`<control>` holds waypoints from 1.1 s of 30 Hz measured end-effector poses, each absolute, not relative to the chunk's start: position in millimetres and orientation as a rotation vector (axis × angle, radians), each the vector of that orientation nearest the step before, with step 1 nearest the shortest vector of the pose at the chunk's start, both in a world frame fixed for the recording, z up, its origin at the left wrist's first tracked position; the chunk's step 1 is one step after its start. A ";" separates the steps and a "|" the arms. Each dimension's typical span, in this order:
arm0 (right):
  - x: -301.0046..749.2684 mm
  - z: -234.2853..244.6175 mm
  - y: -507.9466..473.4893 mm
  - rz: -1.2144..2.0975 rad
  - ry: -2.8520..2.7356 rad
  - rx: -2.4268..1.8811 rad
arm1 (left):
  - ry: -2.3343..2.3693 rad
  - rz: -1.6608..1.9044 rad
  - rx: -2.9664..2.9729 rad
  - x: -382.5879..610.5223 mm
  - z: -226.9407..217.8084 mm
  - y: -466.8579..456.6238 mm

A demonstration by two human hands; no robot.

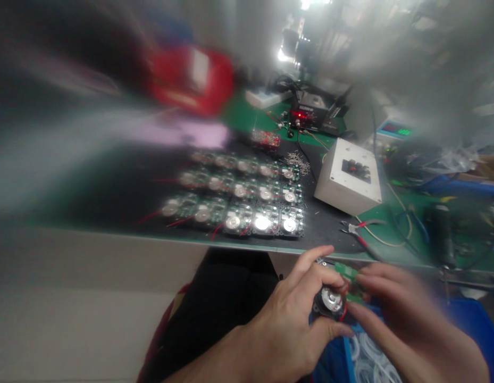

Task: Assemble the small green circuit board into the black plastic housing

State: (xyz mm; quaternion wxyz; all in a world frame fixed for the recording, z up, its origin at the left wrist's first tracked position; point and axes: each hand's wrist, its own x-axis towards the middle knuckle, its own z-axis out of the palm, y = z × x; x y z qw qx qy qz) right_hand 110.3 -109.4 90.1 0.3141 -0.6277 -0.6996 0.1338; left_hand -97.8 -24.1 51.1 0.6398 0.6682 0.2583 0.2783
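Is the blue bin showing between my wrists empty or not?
Not empty: whitish, ring-like pieces lie inside the blue bin. How full it is I can't tell; your right hand covers part.

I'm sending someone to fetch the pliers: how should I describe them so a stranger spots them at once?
Find the big white box, to the right of the rows of circuit boards. Just in front of it lie the pliers, handles spread apart. Red on those handles and a metal head set them apart from the pale cable beside them.
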 end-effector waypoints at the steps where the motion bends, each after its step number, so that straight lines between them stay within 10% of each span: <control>1: 108.3 90.3 -109.2 0.362 -1.830 -1.666 | 0.581 0.632 1.528 -98.1 50.7 -24.6; 33: 107.4 102.4 -96.9 0.694 -1.995 -1.668 | 0.591 0.613 1.444 -109.7 43.0 -29.5</control>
